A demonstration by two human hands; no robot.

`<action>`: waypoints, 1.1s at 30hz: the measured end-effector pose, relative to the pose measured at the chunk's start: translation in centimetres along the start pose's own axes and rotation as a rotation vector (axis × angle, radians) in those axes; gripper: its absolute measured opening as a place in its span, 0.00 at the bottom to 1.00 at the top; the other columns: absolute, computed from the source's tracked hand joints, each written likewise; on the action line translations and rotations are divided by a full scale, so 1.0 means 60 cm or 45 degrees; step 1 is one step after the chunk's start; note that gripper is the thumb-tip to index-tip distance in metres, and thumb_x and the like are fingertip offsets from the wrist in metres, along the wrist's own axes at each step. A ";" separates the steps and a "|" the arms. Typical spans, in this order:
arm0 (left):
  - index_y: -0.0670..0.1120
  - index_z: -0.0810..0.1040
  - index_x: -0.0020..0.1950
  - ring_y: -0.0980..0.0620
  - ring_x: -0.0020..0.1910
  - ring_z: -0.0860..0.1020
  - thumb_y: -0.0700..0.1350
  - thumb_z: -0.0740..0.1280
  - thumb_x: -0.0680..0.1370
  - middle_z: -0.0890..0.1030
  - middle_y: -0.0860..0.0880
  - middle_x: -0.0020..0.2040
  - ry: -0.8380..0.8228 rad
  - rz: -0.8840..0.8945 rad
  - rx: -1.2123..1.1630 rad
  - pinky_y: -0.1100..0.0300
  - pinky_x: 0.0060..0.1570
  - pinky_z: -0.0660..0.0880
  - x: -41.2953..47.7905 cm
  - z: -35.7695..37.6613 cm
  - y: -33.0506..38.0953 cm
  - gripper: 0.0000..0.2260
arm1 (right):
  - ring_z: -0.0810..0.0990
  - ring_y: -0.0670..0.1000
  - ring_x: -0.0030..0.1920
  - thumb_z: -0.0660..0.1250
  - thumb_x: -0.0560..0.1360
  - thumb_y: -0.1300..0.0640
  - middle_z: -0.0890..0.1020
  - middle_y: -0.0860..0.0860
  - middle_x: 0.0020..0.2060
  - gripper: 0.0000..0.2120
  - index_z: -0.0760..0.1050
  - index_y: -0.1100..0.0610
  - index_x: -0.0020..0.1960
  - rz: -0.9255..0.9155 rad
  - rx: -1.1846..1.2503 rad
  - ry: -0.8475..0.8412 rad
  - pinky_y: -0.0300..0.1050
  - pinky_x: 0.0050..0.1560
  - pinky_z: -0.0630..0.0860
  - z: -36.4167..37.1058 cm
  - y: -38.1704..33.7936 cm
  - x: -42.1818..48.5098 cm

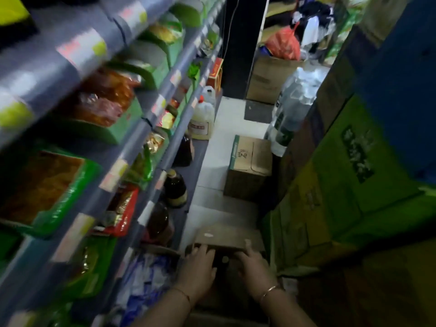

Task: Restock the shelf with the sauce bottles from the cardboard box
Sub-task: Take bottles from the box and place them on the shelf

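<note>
An open cardboard box (pixel 226 237) sits on the floor at the bottom centre, its far flap raised. Both my hands reach into it: my left hand (pixel 197 267) rests on the left part of the opening and my right hand (pixel 253 264) on the right. A round bottle cap (pixel 225 259) shows in the dark gap between them. I cannot tell whether either hand grips anything. The grey shelf (pixel 165 147) runs along the left. Dark sauce bottles (pixel 174 187) stand on its lowest level.
A second closed cardboard box (pixel 250 166) stands further down the narrow aisle. Stacked green and yellow cartons (pixel 342 185) wall off the right side. A wrapped pack of bottles (pixel 292 107) leans there. A pale oil jug (pixel 203 121) stands on the bottom shelf.
</note>
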State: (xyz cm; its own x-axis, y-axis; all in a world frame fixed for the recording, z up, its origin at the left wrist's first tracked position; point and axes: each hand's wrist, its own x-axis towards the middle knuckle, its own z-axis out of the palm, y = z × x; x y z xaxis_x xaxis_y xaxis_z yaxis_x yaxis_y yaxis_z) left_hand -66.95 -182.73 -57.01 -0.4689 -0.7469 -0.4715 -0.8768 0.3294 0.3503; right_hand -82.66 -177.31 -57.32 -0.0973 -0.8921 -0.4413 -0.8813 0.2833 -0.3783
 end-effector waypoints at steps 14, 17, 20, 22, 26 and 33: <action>0.44 0.62 0.73 0.47 0.69 0.68 0.42 0.69 0.74 0.66 0.44 0.71 0.260 -0.477 -0.961 0.57 0.68 0.63 0.264 0.436 -0.160 0.29 | 0.66 0.56 0.69 0.68 0.72 0.55 0.70 0.56 0.68 0.28 0.65 0.55 0.70 0.279 0.468 0.086 0.48 0.71 0.62 0.442 0.205 0.253; 0.43 0.63 0.73 0.47 0.71 0.66 0.38 0.70 0.72 0.69 0.44 0.70 0.335 -0.444 -1.144 0.61 0.66 0.60 0.294 0.477 -0.185 0.31 | 0.68 0.56 0.68 0.70 0.71 0.59 0.71 0.58 0.67 0.27 0.67 0.59 0.68 0.282 0.634 0.151 0.45 0.69 0.61 0.481 0.216 0.284; 0.42 0.71 0.67 0.46 0.67 0.70 0.37 0.73 0.70 0.74 0.43 0.66 0.402 -0.407 -1.182 0.59 0.65 0.64 0.326 0.503 -0.204 0.26 | 0.73 0.55 0.63 0.73 0.69 0.61 0.75 0.58 0.62 0.22 0.74 0.59 0.62 0.250 0.749 0.245 0.39 0.63 0.64 0.507 0.231 0.307; 0.41 0.75 0.62 0.47 0.64 0.73 0.36 0.73 0.70 0.77 0.42 0.63 0.469 -0.434 -1.240 0.59 0.64 0.66 0.337 0.511 -0.207 0.21 | 0.75 0.53 0.59 0.74 0.68 0.62 0.77 0.57 0.57 0.19 0.76 0.60 0.58 0.252 0.844 0.316 0.37 0.59 0.65 0.520 0.234 0.317; 0.40 0.79 0.56 0.50 0.56 0.76 0.34 0.72 0.70 0.80 0.42 0.57 0.579 -0.452 -1.348 0.61 0.58 0.67 0.348 0.524 -0.206 0.15 | 0.76 0.50 0.57 0.74 0.68 0.62 0.79 0.54 0.55 0.17 0.78 0.60 0.55 0.219 0.967 0.402 0.33 0.56 0.68 0.534 0.235 0.328; 0.44 0.81 0.53 0.57 0.50 0.78 0.38 0.74 0.69 0.81 0.52 0.49 0.643 -0.284 -1.199 0.72 0.50 0.70 0.323 0.495 -0.195 0.13 | 0.78 0.51 0.57 0.73 0.68 0.66 0.82 0.51 0.52 0.16 0.79 0.62 0.55 0.261 1.115 0.447 0.38 0.61 0.72 0.510 0.204 0.292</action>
State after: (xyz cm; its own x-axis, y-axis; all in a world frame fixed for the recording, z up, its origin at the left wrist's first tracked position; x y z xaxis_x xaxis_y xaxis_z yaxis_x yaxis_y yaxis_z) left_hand -68.94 -183.92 -94.27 -0.0231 -0.9566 -0.2903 -0.4031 -0.2569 0.8784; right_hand -80.97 -178.69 -94.58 -0.4692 -0.8101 -0.3516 -0.1884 0.4807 -0.8564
